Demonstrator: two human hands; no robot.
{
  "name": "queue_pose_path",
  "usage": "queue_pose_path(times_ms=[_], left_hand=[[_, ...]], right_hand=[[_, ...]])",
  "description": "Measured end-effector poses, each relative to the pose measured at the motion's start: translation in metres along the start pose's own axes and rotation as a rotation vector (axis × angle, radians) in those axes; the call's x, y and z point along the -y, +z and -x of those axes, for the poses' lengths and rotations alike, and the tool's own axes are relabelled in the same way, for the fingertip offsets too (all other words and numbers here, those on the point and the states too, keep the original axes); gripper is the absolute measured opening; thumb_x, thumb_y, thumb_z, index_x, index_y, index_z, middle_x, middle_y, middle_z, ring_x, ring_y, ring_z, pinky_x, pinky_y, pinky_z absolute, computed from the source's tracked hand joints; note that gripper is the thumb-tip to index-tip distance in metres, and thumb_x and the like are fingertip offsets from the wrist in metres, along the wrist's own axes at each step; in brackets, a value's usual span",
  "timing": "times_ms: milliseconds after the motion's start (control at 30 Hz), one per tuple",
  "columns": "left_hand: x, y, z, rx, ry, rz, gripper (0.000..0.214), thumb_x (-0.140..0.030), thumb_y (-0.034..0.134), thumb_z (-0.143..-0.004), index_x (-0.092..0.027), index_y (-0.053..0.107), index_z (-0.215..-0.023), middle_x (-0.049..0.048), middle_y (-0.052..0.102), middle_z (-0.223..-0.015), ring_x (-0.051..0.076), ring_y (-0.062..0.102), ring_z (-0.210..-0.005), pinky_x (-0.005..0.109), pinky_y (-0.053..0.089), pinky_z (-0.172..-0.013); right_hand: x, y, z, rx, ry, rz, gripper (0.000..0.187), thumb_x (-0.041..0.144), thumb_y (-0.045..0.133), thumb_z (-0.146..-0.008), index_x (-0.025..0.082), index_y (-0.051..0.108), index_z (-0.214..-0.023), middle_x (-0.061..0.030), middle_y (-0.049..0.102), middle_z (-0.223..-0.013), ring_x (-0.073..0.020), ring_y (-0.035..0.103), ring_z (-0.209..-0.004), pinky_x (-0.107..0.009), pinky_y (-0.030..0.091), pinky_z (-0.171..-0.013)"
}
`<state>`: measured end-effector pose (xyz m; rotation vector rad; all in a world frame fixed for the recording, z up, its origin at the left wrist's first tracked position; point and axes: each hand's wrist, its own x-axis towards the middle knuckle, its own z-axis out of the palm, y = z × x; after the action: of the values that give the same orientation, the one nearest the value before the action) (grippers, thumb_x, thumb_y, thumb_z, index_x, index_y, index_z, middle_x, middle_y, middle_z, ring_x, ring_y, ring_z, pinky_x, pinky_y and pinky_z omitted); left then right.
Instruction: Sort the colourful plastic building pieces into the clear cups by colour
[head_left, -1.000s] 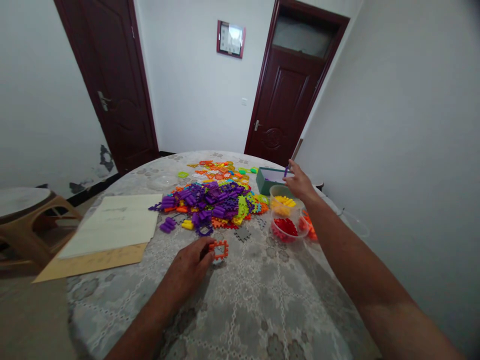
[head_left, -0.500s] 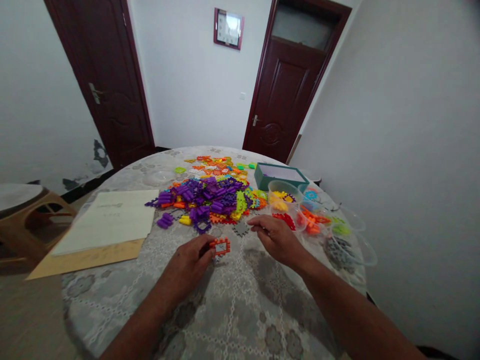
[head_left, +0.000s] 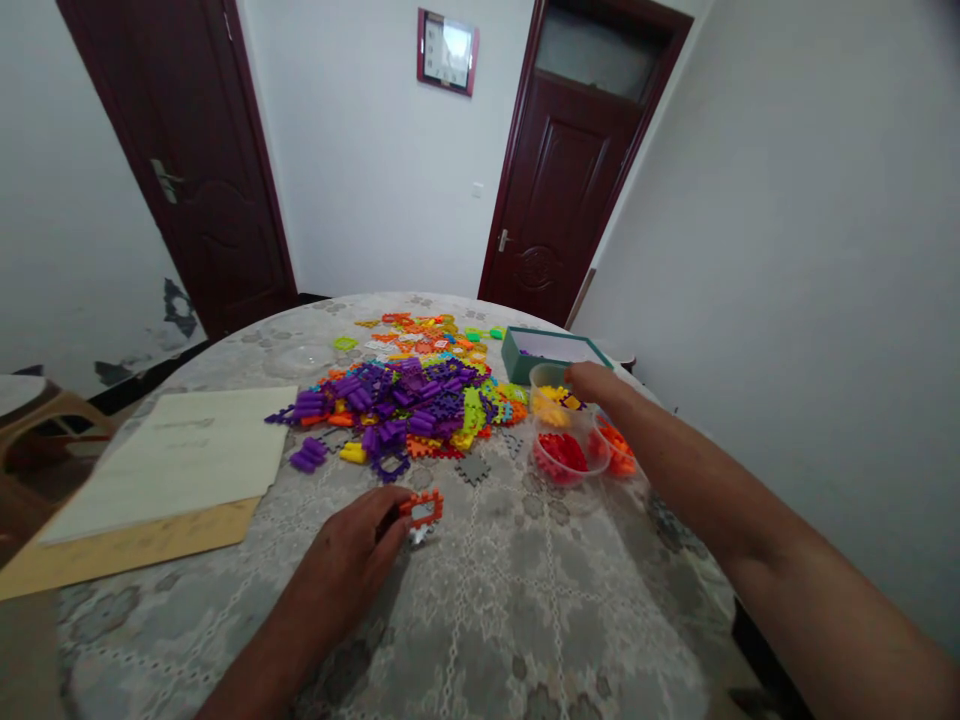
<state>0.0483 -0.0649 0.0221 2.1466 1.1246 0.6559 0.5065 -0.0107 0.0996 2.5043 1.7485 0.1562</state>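
**Item 1: orange interlocking plastic frame (head_left: 424, 508).** A small square frame with toothed edges, its centre open, held just above the tablecloth. It sits in the fingertips of the left hand (head_left: 349, 560), whose fingers are closed narrowly on its near edge. A small pale piece shows directly under it; whether the two are joined cannot be told. Handling, by judgement: light, stiff and slightly slick, with teeth that offer grip. The outer edge is the best place to hold it, leaving the opposite side free.

**Item 2: clear plastic tub of yellow pieces (head_left: 547, 398).** This lies directly beneath the fingertips of the right hand (head_left: 596, 385), which reaches over the rim. The fingers are bunched and partly hidden by the hand, so whether they hold anything cannot be told.

**Nearby, just below those fingers:** a clear tub of red pieces (head_left: 566, 455) and a tub of orange pieces (head_left: 619, 450). Just beyond them is a green cardboard box (head_left: 536, 355).

**Ahead of the left fingers:** a grey star-shaped piece (head_left: 472, 468) and a large heap of interlocking plastic pieces (head_left: 390, 405) — purple, orange, yellow, green — all on a lace-patterned tablecloth (head_left: 510, 620).
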Motion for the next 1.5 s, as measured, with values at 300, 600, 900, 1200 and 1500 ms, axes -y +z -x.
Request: queue_pose_path(times_ms=[300,600,900,1200,1500], left_hand=[[-0.002,0.0,0.001,-0.012,-0.012,-0.013,0.031,-0.044,0.054,-0.092,-0.029,0.077,-0.108,0.0063,0.081,-0.105,0.028,0.075,-0.095,0.039,0.058,-0.09],[0.007,0.004,0.0,-0.012,-0.024,-0.025,0.031,-0.044,0.053,-0.096,-0.03,0.076,-0.11,0.0062,0.08,-0.108,0.028,0.074,-0.097,0.039,0.058,-0.093],[-0.003,-0.001,0.0,-0.026,-0.053,0.023,0.03,-0.043,0.054,-0.095,-0.028,0.075,-0.11,0.0065,0.08,-0.107,0.028,0.073,-0.098,0.041,0.056,-0.095],[-0.015,0.004,0.002,0.054,-0.152,0.352,0.044,-0.041,0.062,-0.093,-0.023,0.064,-0.133,0.0056,0.078,-0.102,0.022,0.074,-0.092,0.034,0.055,-0.084],[-0.014,0.002,0.002,0.168,-0.03,0.171,0.038,-0.05,0.059,-0.096,-0.024,0.07,-0.121,0.0072,0.08,-0.11,0.025,0.075,-0.099,0.038,0.058,-0.09]], right_hand=[[-0.011,0.032,-0.013,0.097,0.001,-0.019,0.015,0.012,0.081,-0.073,0.016,0.082,-0.088,-0.0161,0.081,-0.093,-0.03,0.077,-0.092,-0.037,0.059,-0.083],[-0.027,-0.017,-0.039,0.104,0.002,-0.22,0.013,0.026,0.085,-0.073,0.018,0.082,-0.083,-0.0028,0.073,-0.068,-0.0167,0.067,-0.063,-0.026,0.053,-0.066],[-0.005,-0.039,-0.022,-0.325,0.114,-0.38,0.043,0.024,0.055,-0.098,0.009,0.07,-0.135,-0.0134,0.079,-0.099,-0.0209,0.073,-0.083,-0.031,0.055,-0.081],[0.124,-0.013,0.141,-0.07,-0.47,-0.857,0.021,0.034,0.063,-0.1,0.025,0.078,-0.113,-0.0056,0.079,-0.102,-0.0202,0.071,-0.082,-0.033,0.053,-0.077],[0.17,0.022,0.216,0.001,-0.433,-1.114,0.017,0.023,0.065,-0.097,0.026,0.075,-0.11,0.0018,0.074,-0.087,-0.015,0.066,-0.076,-0.027,0.048,-0.07]])
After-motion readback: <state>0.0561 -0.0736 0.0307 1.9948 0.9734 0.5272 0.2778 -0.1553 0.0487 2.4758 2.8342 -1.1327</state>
